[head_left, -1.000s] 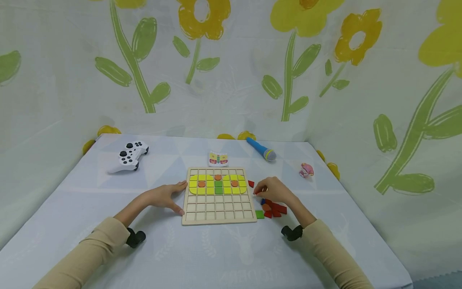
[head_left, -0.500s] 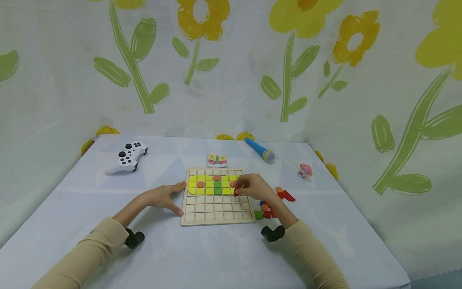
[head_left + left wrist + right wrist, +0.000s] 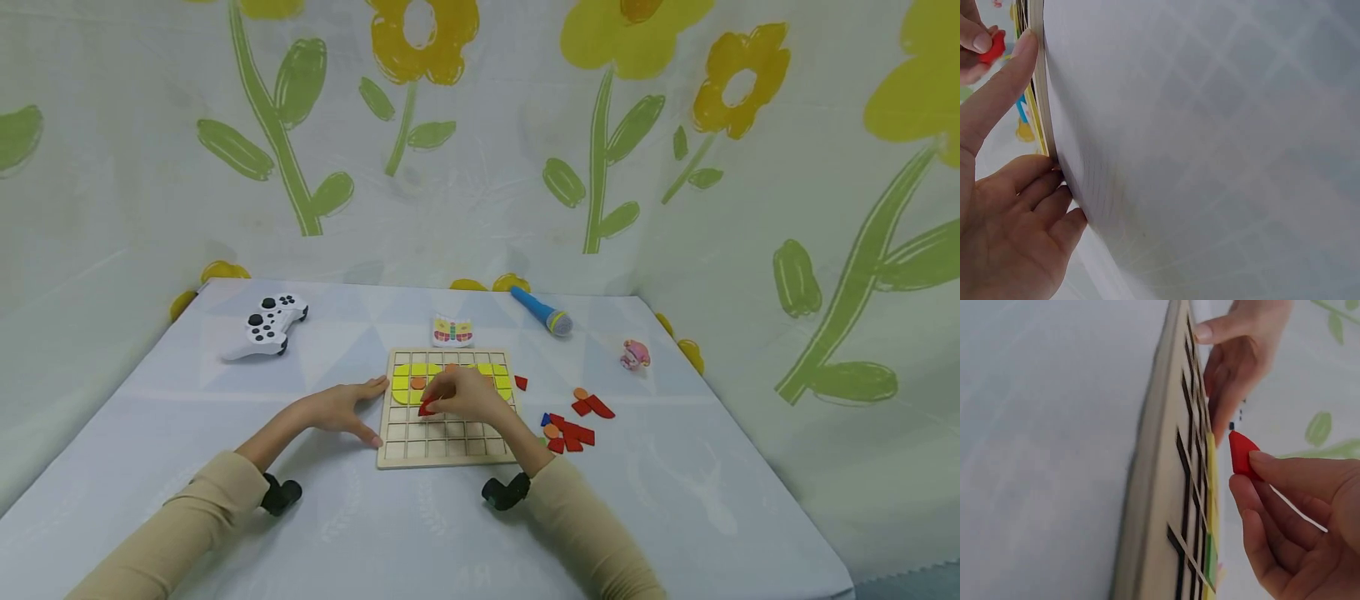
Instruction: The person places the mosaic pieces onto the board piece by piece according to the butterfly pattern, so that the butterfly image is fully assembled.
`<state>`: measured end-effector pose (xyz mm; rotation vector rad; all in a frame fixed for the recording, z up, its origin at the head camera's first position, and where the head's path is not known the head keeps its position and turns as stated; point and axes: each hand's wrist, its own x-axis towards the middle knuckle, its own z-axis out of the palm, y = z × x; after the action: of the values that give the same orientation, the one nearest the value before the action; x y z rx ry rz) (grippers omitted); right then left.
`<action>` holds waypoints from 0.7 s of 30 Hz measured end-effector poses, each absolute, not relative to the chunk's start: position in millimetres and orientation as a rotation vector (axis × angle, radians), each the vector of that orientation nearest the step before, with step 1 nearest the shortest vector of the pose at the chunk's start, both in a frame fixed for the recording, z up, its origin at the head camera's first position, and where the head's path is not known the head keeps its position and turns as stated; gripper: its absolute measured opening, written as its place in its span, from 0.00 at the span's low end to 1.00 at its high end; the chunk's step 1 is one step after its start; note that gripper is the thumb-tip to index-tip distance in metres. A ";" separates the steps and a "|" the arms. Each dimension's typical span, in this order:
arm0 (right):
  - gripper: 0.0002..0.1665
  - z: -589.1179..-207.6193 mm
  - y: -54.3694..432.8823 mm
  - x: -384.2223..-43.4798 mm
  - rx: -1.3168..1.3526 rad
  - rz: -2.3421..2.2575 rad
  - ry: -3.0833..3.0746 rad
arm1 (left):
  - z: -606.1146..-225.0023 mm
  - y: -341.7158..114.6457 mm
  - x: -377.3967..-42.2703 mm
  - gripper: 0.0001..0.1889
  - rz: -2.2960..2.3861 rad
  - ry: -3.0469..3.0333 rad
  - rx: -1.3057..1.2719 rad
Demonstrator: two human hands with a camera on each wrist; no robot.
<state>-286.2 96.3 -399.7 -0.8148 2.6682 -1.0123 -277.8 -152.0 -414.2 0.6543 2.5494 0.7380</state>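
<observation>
A wooden grid board (image 3: 408,452) lies mid-table, its upper rows filled with yellow tiles (image 3: 501,383), orange discs (image 3: 417,383) and green squares. My left hand (image 3: 339,410) touches the board's left edge, thumb near the front corner and fingers extended further back. Over the board's left half, my right hand (image 3: 467,395) pinches a red tile (image 3: 1244,456) with one curved side between thumb and fingertips. In the right wrist view that tile stands apart from the board's surface, just past the yellow tiles. The right hand hides part of the middle rows.
Loose red tiles (image 3: 577,432), orange discs and a blue triangle (image 3: 545,420) lie right of the board. Behind it is a butterfly pattern card (image 3: 452,332). A game controller (image 3: 275,323), a blue microphone (image 3: 542,312) and a pink figurine (image 3: 635,355) stand further out.
My right hand has moved left from beside the board's right edge to above its left half, carrying the red tile. The left hand has stayed at the board's edge.
</observation>
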 end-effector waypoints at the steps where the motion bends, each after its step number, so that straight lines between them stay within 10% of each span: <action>1: 0.05 -400.4 92.2 -286.3 -0.829 -1.013 2.665 | -414.1 -152.1 -277.7 0.56 0.739 2.550 0.658; 21: 0.02 -402.5 51.9 -287.3 -0.856 -0.851 2.737 | -411.9 -152.2 -276.2 0.56 0.774 2.532 0.649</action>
<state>-287.3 51.9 -402.5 -0.8562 2.7365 -0.8510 -276.2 -152.2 -411.9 0.6494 2.5319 0.7743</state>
